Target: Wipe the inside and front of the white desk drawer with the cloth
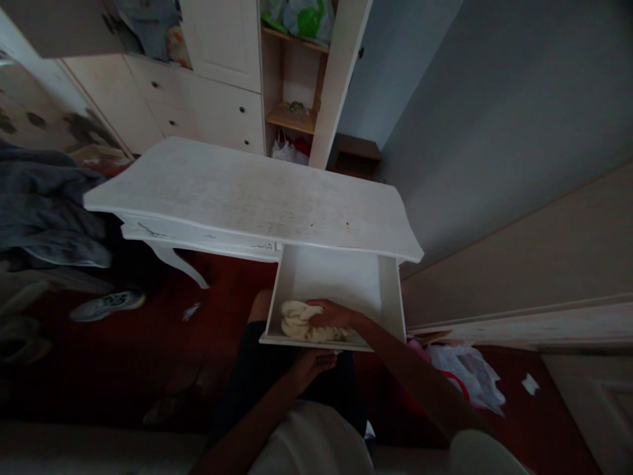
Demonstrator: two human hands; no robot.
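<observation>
At the centre of the frame, a crumpled cream-coloured cloth [295,318] lies inside an open white rectangular drawer [393,290], drawn out from beneath a white wooden table with a wavy-edged, scuffed top [222,181]. The cloth sits in the drawer's lower-left part, its long axis running left to right beside the front panel. The person's right hand [332,315] reaches in from the lower right and rests on the cloth, fingers towards the left; most of the cloth's bulk lies left of it. Whether those fingers grip or only press cannot be told. The left hand [312,365] is below the front panel, outside the drawer, fingers loosely bent; contact with the underside cannot be made out. The right hand is thus the nearer one.

The front panel and left wall bound the cloth closely. Room opens up the frame, over the drawer floor, until the tabletop's edge overhangs, and rightward to the right wall, beneath the forearm.
</observation>
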